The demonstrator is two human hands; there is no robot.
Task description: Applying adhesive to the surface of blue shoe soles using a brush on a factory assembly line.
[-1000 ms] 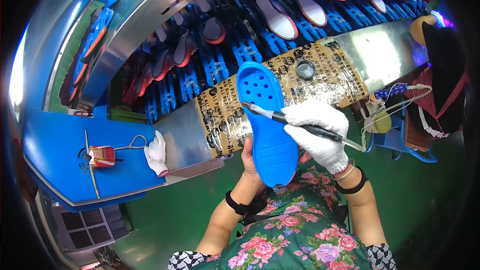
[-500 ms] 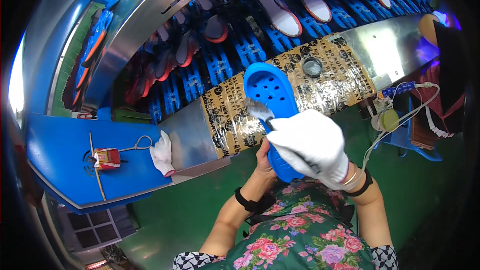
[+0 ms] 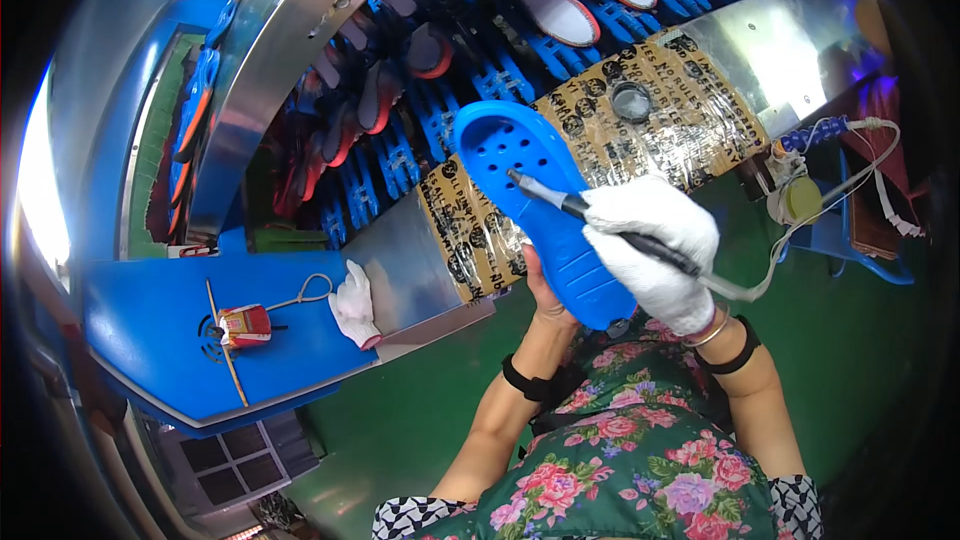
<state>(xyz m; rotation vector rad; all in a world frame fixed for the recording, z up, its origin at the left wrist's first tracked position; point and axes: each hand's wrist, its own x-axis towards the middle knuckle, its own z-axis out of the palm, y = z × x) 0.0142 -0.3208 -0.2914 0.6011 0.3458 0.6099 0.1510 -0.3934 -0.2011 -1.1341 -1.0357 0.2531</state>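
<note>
A blue shoe sole [image 3: 590, 280] with a raised rim and several round holes is tilted in front of me. My bare left hand [image 3: 543, 285] grips its lower left edge, with most of the fingers hidden under the sole. My right hand [image 3: 665, 245], in a white knit glove, is closed around a brush [image 3: 548, 194] with a dark handle and a pale hose at its rear. The bristles lie at the holed end of the sole; I cannot tell whether they touch it.
Behind stands a metal bench with a taped cardboard sheet [image 3: 690, 130] and a small round cup [image 3: 632, 101]. Beyond it, soles [image 3: 550, 5] rest on blue racks. A white glove [image 3: 353, 305] and a red-and-white box [image 3: 246, 325] lie on the blue surface at left.
The sole has turned so that more of its inside shows, and its holed end has shifted left and up. My right hand has drawn right, showing the brush handle and hose.
</note>
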